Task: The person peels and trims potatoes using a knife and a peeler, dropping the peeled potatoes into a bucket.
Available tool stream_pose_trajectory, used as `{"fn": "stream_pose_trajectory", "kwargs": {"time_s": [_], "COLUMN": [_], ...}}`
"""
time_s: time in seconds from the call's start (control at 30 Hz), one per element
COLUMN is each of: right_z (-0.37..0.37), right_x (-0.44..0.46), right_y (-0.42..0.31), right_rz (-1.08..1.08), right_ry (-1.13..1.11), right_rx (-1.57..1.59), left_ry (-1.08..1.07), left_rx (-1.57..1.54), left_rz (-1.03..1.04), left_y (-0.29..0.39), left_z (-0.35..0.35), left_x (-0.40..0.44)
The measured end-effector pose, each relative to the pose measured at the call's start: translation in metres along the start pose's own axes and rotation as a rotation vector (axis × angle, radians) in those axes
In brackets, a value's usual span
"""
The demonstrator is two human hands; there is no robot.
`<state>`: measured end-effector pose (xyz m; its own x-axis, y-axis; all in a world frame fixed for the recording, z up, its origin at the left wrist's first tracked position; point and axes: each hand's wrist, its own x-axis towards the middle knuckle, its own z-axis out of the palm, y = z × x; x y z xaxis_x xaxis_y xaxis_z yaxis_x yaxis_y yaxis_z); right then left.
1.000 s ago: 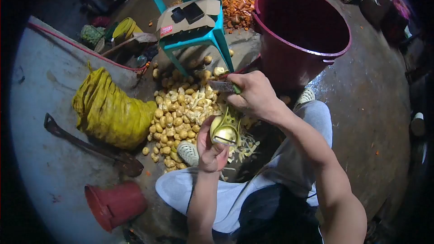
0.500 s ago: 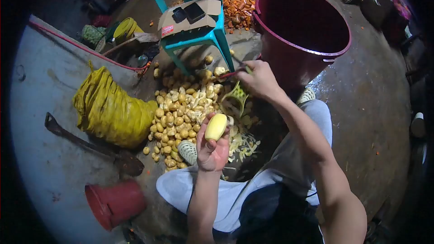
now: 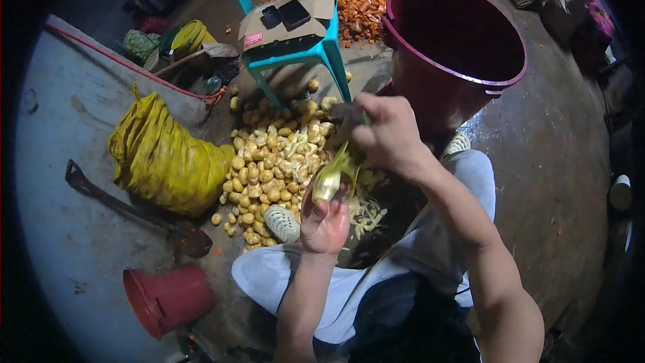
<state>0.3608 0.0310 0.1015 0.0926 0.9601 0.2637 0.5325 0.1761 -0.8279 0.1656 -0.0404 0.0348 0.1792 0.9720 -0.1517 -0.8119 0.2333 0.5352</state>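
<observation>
My left hand (image 3: 324, 225) holds a pale peeled potato (image 3: 327, 185), its fingers curled round the lower end. Over the potato's upper part lies a green peeler (image 3: 342, 158), blurred by motion. My right hand (image 3: 393, 131) is closed on the peeler, and a dark knife-like blade (image 3: 348, 113) also juts from that hand. Behind the hands a heap of potatoes (image 3: 269, 171) spreads over the floor, some brown-skinned, some pale. Thin peelings (image 3: 368, 215) lie on the floor just right of my left hand.
A maroon tub (image 3: 430, 70) stands at the upper right, beside a teal chair (image 3: 289, 60) bearing a cardboard box (image 3: 316, 7). Orange pieces (image 3: 366, 0) are heaped behind. On the left are a yellow sack (image 3: 164, 161), a shovel (image 3: 121, 207) and a red bucket (image 3: 176, 296).
The peeler swung up off the potato, then came back down onto it with my right hand. My left hand has tilted the potato and moved slightly right.
</observation>
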Motion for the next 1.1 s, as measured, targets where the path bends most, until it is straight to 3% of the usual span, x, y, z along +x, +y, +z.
{"fn": "stream_pose_trajectory", "kwargs": {"time_s": [0.07, 0.1, 0.2, 0.37, 0.47, 0.5, 0.6, 0.7, 0.8, 0.87, 0.93, 1.1], "right_z": [0.012, 0.011, 0.015, 0.02, 0.013, 0.014, 0.013, 0.009, 0.001, 0.003, -0.008, -0.003], "right_x": [0.021, 0.028, 0.028, 0.026, 0.017, 0.015, 0.005, 0.013, 0.025, 0.017, 0.007, 0.023], "right_y": [0.042, 0.048, 0.058, 0.059, 0.025, 0.024, 0.014, 0.032, 0.047, 0.042, 0.014, 0.049], "right_rz": [0.171, 0.132, 0.132, 0.115, 0.158, 0.038, -0.048, -0.071, 0.119, 0.029, -0.074, 0.207], "right_ry": [0.08, 0.089, 0.06, 0.079, 0.004, 0.02, -0.027, -0.058, -0.098, -0.102, -0.195, -0.137], "right_rx": [0.027, 0.016, 0.065, 0.079, 0.234, 0.198, 0.148, 0.081, 0.083, 0.126, 0.067, 0.018], "left_ry": [-0.27, -0.311, -0.337, -0.141, -0.163, -0.161, -0.176, -0.234, -0.284, -0.293, -0.296, -0.262], "left_rx": [-0.218, -0.252, -0.167, 0.097, 0.122, 0.122, 0.167, 0.369, 0.42, 0.445, 0.709, 0.328], "left_rz": [-0.077, -0.06, -0.08, 0.048, 0.082, 0.079, 0.027, 0.177, 0.17, 0.189, 0.244, 0.172], "left_y": [-0.003, -0.001, 0.014, 0.015, 0.011, 0.011, 0.01, 0.008, 0.01, 0.01, 0.011, 0.003], "left_z": [-0.007, -0.002, 0.015, -0.001, 0.004, 0.002, -0.001, 0.003, 0.007, 0.005, -0.001, 0.008], "left_x": [0.006, 0.004, 0.004, 0.013, 0.009, 0.008, 0.006, 0.004, 0.001, 0.001, 0.001, 0.0]}}
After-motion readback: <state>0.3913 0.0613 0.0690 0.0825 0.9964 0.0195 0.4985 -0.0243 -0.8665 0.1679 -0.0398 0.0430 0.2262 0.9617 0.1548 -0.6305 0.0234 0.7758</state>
